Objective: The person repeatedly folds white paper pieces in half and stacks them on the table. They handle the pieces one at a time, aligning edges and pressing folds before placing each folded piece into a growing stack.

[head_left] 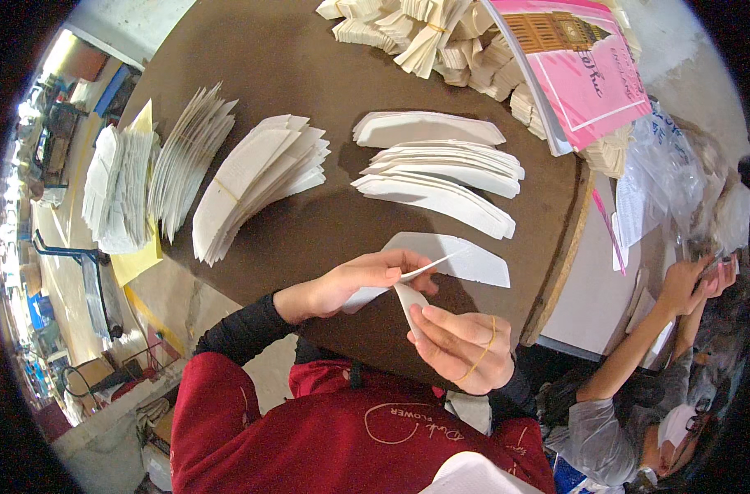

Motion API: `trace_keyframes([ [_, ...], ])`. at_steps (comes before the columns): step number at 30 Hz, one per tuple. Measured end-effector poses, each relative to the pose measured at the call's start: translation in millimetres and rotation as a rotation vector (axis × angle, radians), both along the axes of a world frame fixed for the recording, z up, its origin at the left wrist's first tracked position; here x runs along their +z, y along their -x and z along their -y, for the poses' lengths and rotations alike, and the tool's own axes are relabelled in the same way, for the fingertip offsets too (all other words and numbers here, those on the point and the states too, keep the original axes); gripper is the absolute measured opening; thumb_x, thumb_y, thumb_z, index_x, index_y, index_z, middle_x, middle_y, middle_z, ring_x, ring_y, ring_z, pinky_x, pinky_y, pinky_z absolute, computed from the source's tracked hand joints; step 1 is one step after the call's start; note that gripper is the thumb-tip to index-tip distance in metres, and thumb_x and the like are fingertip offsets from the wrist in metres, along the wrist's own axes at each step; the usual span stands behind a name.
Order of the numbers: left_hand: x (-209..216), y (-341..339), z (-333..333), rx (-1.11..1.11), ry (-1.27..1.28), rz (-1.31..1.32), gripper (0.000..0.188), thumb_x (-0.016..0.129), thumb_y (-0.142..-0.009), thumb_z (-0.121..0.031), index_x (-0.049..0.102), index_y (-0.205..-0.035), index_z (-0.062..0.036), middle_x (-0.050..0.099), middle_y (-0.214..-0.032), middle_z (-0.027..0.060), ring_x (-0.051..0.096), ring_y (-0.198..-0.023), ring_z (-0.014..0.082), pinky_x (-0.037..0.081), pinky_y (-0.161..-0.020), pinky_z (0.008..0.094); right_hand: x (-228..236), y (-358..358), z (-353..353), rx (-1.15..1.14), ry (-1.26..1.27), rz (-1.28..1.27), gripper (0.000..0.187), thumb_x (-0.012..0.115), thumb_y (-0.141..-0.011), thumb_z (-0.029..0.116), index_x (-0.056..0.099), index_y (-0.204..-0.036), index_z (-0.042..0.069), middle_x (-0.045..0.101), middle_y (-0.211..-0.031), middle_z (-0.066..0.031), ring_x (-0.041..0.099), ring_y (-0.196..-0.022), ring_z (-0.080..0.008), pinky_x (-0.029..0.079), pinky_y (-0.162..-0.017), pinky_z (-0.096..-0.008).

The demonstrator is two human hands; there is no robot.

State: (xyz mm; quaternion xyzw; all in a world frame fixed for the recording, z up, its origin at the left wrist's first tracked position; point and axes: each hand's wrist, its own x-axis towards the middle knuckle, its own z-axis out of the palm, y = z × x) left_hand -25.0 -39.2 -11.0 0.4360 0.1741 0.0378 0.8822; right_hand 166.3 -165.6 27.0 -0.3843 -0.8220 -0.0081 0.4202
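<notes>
Near the table's front edge, my left hand [354, 284] pinches a white curved paper piece [411, 303] between thumb and fingers. My right hand [465, 346] grips the lower end of the same piece, which looks bent or folded between the hands. A yellow rubber band [483, 352] loops around my right hand. Beneath and beyond them lies a flat white curved paper piece [480, 262], partly covered by my left hand. Farther back, a fanned stack of similar pieces [441, 177] rests on the brown table [309, 78].
More fanned paper stacks [251, 181] stand to the left, one over a yellow sheet [136, 265]. Many banded paper bundles [465, 49] crowd the far right beside a pink booklet [585, 82]. At right, another person's hands [692, 284] work at a neighbouring table [581, 296].
</notes>
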Motion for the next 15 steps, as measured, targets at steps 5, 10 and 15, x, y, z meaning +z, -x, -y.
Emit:
trace_keyframes([
  [5, 3, 4, -18, 0.370, -0.202, -0.065, 0.077, 0.039, -0.098, -0.059, 0.036, -0.146, 0.0015, 0.053, -0.110, 0.0034, 0.053, -0.094, 0.0174, 0.045, -0.088, 0.0309, 12, 12, 8, 0.401, 0.073, -0.232, 0.023, 0.073, -0.083, 0.010, 0.065, -0.104, 0.003, 0.073, -0.107, -0.0176, 0.069, -0.106, -0.0219, 0.059, -0.080, -0.0274],
  [10, 2, 5, -20, 0.207, 0.647, 0.185, 0.089, 0.029, -0.097, -0.068, 0.029, -0.149, 0.0048, 0.048, -0.093, 0.0012, 0.049, -0.085, 0.0164, 0.046, -0.076, 0.0333, 10, 20, 4, 0.596, 0.469, -0.406, 0.021, 0.067, -0.087, 0.011, 0.066, -0.108, 0.007, 0.071, -0.106, -0.0132, 0.068, -0.101, -0.0233, 0.057, -0.082, -0.0293],
  [15, -2, 2, -8, -0.073, 0.301, 0.088, 0.073, 0.023, -0.103, -0.058, 0.037, -0.148, -0.0028, 0.057, -0.129, 0.0134, 0.057, -0.118, 0.0233, 0.046, -0.102, 0.0382, 1, 13, -3, -0.082, 0.667, -0.753, 0.024, 0.073, -0.081, -0.005, 0.067, -0.103, 0.003, 0.068, -0.096, -0.0109, 0.067, -0.090, -0.0204, 0.055, -0.077, -0.0303],
])
